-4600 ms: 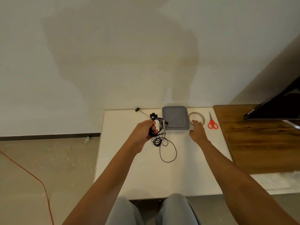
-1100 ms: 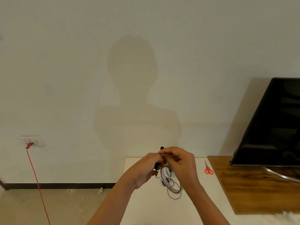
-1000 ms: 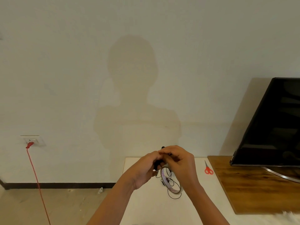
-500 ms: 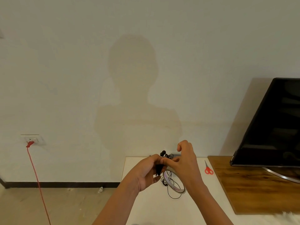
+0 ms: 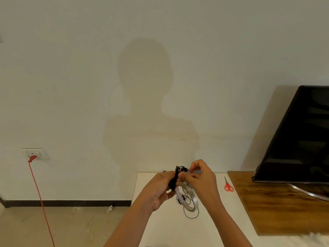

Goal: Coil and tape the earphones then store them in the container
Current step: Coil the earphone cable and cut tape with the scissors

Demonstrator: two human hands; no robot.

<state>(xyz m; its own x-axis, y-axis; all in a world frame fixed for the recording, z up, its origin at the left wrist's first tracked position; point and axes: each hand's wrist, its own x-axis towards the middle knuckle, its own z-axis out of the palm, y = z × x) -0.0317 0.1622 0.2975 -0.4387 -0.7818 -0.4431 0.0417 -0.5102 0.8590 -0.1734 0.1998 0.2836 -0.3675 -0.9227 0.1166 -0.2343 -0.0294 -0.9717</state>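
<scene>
My left hand [image 5: 161,188] grips the coiled bundle of black earphones [image 5: 175,179], raised above the white table [image 5: 160,229]. Loose cable loops [image 5: 191,213] hang down from the bundle. My right hand [image 5: 201,180] pinches something small at the top of the bundle, fingers curled; the pinched tape end is too small to make out. A clear tape roll [image 5: 187,198] hangs below both hands, tilted on edge. The grey container is hidden behind my hands.
Red scissors [image 5: 227,185] lie on the table at the right. A wooden board [image 5: 277,202] beyond them carries a dark monitor [image 5: 299,139]. A red cord [image 5: 41,196] runs from a wall socket [image 5: 35,154] down to the floor at the left.
Since 4.6 s ago my right hand took the tape roll from the table and joined the left at the bundle. In the last second its fingers rose slightly above the earphones.
</scene>
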